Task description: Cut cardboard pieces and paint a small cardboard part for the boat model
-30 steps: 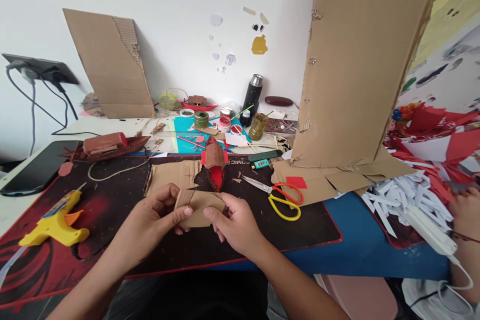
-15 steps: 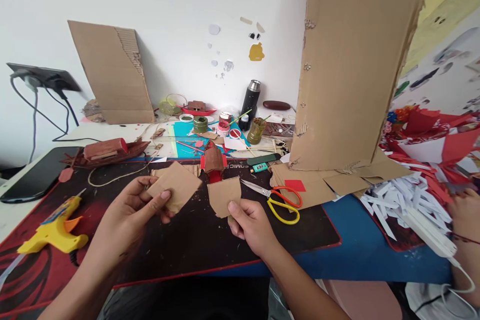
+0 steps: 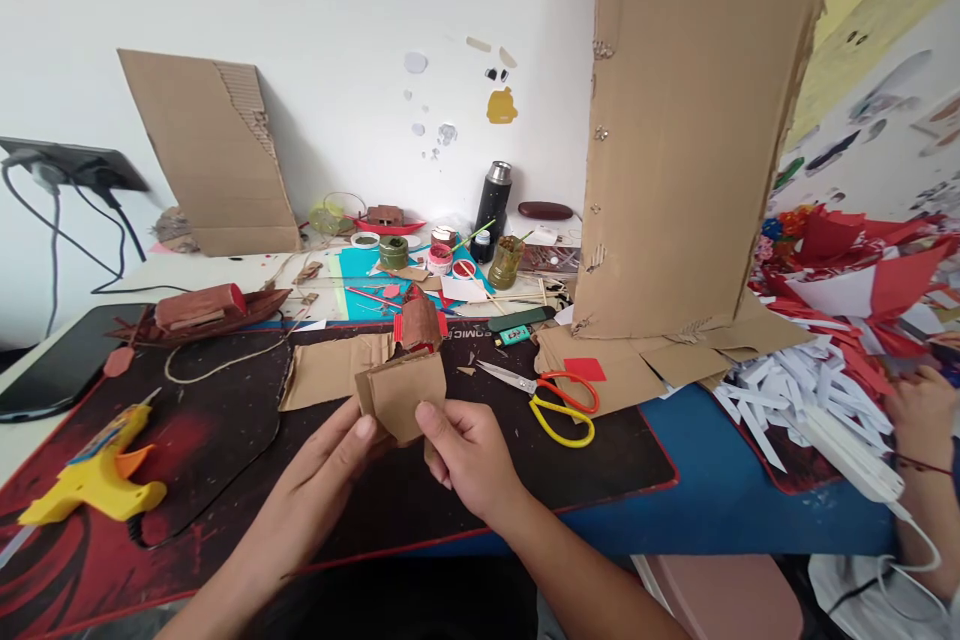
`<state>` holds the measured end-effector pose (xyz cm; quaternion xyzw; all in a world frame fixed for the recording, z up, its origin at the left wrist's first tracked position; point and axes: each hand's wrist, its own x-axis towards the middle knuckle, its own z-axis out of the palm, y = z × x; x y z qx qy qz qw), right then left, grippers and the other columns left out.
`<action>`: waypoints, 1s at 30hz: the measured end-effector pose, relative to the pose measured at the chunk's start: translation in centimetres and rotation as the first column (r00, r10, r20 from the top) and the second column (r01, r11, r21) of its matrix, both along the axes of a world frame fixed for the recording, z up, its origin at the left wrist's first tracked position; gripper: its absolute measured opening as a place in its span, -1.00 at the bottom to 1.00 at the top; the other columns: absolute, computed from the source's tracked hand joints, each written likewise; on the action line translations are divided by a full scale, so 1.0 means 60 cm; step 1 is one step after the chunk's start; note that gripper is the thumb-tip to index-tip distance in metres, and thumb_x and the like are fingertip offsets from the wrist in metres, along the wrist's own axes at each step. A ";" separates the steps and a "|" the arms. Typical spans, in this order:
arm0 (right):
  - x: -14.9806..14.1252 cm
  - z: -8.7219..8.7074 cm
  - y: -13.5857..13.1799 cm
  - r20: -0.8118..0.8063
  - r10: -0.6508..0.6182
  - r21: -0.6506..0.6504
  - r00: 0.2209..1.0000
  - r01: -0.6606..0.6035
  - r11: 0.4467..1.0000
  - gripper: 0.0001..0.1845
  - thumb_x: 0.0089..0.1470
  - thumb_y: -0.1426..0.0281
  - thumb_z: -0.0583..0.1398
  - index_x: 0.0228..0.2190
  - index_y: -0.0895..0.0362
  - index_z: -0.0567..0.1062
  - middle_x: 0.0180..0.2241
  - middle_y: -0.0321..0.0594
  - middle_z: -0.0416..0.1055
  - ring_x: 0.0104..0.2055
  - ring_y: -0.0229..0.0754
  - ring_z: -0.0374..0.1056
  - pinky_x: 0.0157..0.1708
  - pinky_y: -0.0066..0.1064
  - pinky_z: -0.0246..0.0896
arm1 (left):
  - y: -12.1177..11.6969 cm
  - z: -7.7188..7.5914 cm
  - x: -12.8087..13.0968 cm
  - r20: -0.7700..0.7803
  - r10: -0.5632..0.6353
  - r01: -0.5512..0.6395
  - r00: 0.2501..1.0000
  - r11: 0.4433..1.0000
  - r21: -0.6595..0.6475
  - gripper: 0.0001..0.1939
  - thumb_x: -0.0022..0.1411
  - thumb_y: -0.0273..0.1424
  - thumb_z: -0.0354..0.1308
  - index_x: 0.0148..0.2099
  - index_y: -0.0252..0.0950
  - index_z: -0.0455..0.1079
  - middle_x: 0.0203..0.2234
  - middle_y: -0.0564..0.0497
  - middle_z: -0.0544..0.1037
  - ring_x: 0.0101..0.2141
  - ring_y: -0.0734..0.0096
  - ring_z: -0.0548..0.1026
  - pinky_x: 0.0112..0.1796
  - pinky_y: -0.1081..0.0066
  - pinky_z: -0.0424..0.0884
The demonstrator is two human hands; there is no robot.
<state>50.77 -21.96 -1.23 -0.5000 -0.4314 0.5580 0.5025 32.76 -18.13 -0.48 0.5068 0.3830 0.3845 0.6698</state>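
My right hand pinches a small cut piece of brown cardboard by its right edge, thumb in front. My left hand grips a second cardboard piece, which is mostly hidden behind the first one. Both pieces overlap, held upright above the dark desk mat. Just beyond them sits a small red-brown painted model part. A larger flat cardboard piece lies behind my left hand. To the right of my hands, scissors with red and yellow handles lie spread on the mat.
A yellow glue gun and a phone lie at left, near a brown model boat. Paint jars and a black flask stand at the back. At right, a tall cardboard sheet, paper strips and another person's hand.
My hands have come together, bringing the two separate cardboard pieces into overlap. The left hand moved right, uncovering the flat cardboard on the mat. The view has shifted slightly.
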 end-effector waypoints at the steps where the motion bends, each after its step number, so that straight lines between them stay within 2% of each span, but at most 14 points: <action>1: 0.000 -0.003 -0.001 0.016 0.005 0.001 1.000 -0.005 1.000 -0.14 0.14 -0.49 0.22 -0.55 0.07 0.41 -0.72 -0.43 0.19 -0.68 -0.35 0.05 -0.64 -0.43 -0.11 | -0.001 0.001 0.001 -0.037 -0.002 0.003 0.999 0.999 0.036 -0.38 0.30 0.17 0.37 0.16 -0.19 0.65 0.09 -0.18 0.74 0.14 -0.18 0.65 0.14 0.04 0.62; 6: -0.005 -0.016 -0.004 0.051 0.036 0.016 0.998 -0.037 0.999 -0.13 0.18 -0.48 0.20 -0.59 0.06 0.36 -0.72 -0.42 0.16 -0.66 -0.33 0.08 -0.62 -0.43 -0.08 | -0.004 0.009 0.017 -0.209 0.062 -0.035 0.976 0.990 0.134 -0.33 0.23 0.29 0.35 -0.01 -0.21 0.67 0.00 -0.18 0.76 0.09 -0.13 0.66 0.21 0.02 0.57; 9: -0.004 -0.017 -0.006 0.056 0.065 0.027 0.996 -0.066 0.997 -0.15 0.21 -0.45 0.20 -0.56 0.07 0.41 -0.72 -0.42 0.18 -0.66 -0.33 0.09 -0.61 -0.43 -0.06 | -0.003 0.005 0.022 -0.180 0.074 -0.056 0.981 0.993 0.102 -0.34 0.23 0.29 0.35 -0.06 -0.22 0.67 -0.09 -0.16 0.77 -0.01 -0.07 0.68 0.14 0.03 0.60; 11: 0.000 -0.018 -0.008 0.074 0.083 0.047 0.994 -0.086 0.995 -0.17 0.26 -0.41 0.19 -0.51 0.10 0.51 -0.72 -0.42 0.20 -0.65 -0.32 0.10 -0.59 -0.43 -0.05 | 0.001 0.000 0.019 -0.144 0.124 -0.113 0.982 0.991 0.077 -0.38 0.21 0.26 0.39 -0.11 -0.23 0.66 -0.14 -0.14 0.76 -0.07 -0.02 0.67 0.10 0.08 0.61; 15: 0.014 -0.023 -0.011 0.066 -0.004 0.086 0.998 -0.002 0.996 -0.22 0.34 -0.32 0.21 -0.40 0.15 0.64 -0.70 -0.44 0.19 -0.65 -0.33 0.09 -0.58 -0.44 -0.05 | 0.009 -0.003 0.005 -0.061 0.263 -0.258 0.963 0.963 0.083 -0.46 0.21 0.18 0.45 -0.27 -0.23 0.62 -0.20 -0.09 0.74 -0.07 0.06 0.64 0.07 0.21 0.57; 16: 0.018 -0.024 -0.011 0.051 -0.038 0.089 0.998 0.034 0.995 -0.24 0.32 -0.32 0.23 -0.38 0.15 0.64 -0.69 -0.44 0.19 -0.65 -0.33 0.09 -0.58 -0.44 -0.04 | 0.010 -0.002 0.002 -0.059 0.272 -0.266 0.961 0.960 0.091 -0.47 0.20 0.18 0.46 -0.31 -0.22 0.60 -0.23 -0.08 0.72 -0.10 0.09 0.63 0.01 0.25 0.57; 19: 0.025 -0.018 -0.008 -0.002 -0.079 0.097 0.997 0.079 0.992 -0.26 0.25 -0.33 0.29 -0.25 0.14 0.61 -0.61 -0.44 0.27 -0.64 -0.34 0.12 -0.60 -0.46 -0.01 | 0.008 0.006 0.000 -0.134 0.230 -0.216 0.964 0.970 0.114 -0.41 0.17 0.23 0.45 -0.40 -0.23 0.54 -0.44 -0.01 0.61 -0.36 0.26 0.53 -0.31 0.36 0.51; 22: 0.021 -0.011 -0.003 -0.052 -0.034 0.117 0.998 0.040 0.992 -0.26 0.22 -0.34 0.31 -0.19 0.12 0.57 -0.56 -0.43 0.33 -0.64 -0.34 0.16 -0.62 -0.48 0.03 | -0.001 0.015 0.009 -0.232 0.141 -0.112 0.962 0.984 0.135 -0.39 0.19 0.26 0.41 -0.31 -0.23 0.54 -0.54 0.06 0.51 -0.50 0.35 0.42 -0.45 0.40 0.42; 26: 0.009 -0.012 0.002 -0.023 -0.008 0.110 1.000 0.011 0.994 -0.28 0.25 -0.34 0.27 -0.27 0.11 0.55 -0.58 -0.43 0.29 -0.66 -0.34 0.17 -0.64 -0.48 0.05 | -0.011 0.021 0.022 -0.256 0.100 -0.067 0.961 0.988 0.136 -0.38 0.18 0.24 0.42 -0.11 -0.22 0.55 -0.50 0.08 0.52 -0.52 0.35 0.43 -0.51 0.41 0.43; 28: 0.008 -0.015 0.002 0.013 -0.018 0.096 1.000 0.017 0.995 -0.27 0.27 -0.33 0.26 -0.25 0.12 0.58 -0.61 -0.44 0.27 -0.67 -0.34 0.14 -0.65 -0.48 0.03 | -0.009 0.023 0.019 -0.269 0.080 -0.047 0.960 0.991 0.128 -0.36 0.17 0.22 0.43 -0.03 -0.23 0.59 -0.44 0.03 0.58 -0.50 0.31 0.47 -0.51 0.39 0.47; 30: 0.010 -0.016 0.000 0.039 -0.012 0.094 0.999 0.009 0.996 -0.28 0.28 -0.31 0.26 -0.20 0.14 0.63 -0.63 -0.45 0.22 -0.66 -0.33 0.12 -0.64 -0.47 0.01 | 0.000 0.026 0.009 -0.266 0.067 -0.032 0.962 0.991 0.133 -0.31 0.16 0.20 0.45 0.10 -0.21 0.62 -0.25 -0.09 0.70 -0.36 0.19 0.60 -0.41 0.36 0.58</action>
